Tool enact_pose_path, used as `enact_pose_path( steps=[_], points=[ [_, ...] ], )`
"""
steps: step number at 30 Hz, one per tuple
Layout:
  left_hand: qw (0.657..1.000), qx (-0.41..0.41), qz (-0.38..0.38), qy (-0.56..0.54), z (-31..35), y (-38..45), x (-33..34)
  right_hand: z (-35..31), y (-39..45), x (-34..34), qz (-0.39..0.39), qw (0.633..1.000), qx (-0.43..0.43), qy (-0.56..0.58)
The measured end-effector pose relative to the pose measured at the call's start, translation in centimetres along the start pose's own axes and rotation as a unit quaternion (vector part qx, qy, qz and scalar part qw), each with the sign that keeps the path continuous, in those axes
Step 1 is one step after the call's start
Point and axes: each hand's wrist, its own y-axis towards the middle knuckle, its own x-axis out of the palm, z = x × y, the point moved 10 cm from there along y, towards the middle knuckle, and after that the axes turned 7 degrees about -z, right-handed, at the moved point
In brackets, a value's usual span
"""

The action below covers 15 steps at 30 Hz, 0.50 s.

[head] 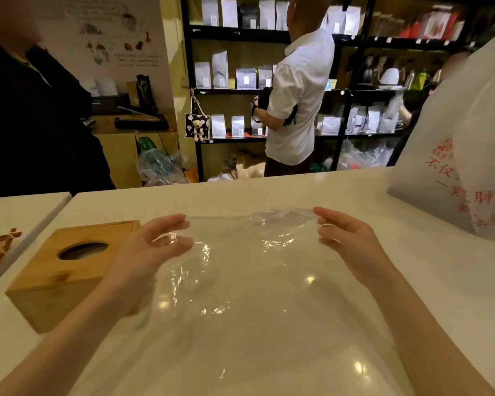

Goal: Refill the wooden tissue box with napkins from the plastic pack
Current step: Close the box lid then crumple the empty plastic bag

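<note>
A clear plastic pack [249, 270] lies stretched over the white counter in front of me, its far edge lifted. My left hand [152, 247] pinches its left far corner and my right hand [346, 238] pinches its right far corner. I cannot make out napkins inside the pack. The wooden tissue box [60, 270] stands to the left, just beside my left hand, with a dark oval slot in its top.
A large white plastic bag [466, 167] with red print stands at the right on the white counter [269, 192]. Beyond the counter a person in a white shirt [297, 90] faces shelves of pouches. A dark-clothed person [35, 115] stands at the left.
</note>
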Motion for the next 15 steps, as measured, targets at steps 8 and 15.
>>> enact_pose_path(
  steps=[8,15],
  points=[
    [0.994,0.008,-0.05,0.099,1.5,1.5,0.7,-3.4,-0.1,0.3,-0.014,0.995,-0.045,-0.082],
    [0.989,0.034,-0.011,0.143,3.4,2.6,-0.3,-5.9,-0.5,-0.9,0.002,0.99,-0.057,-0.13]
  ],
)
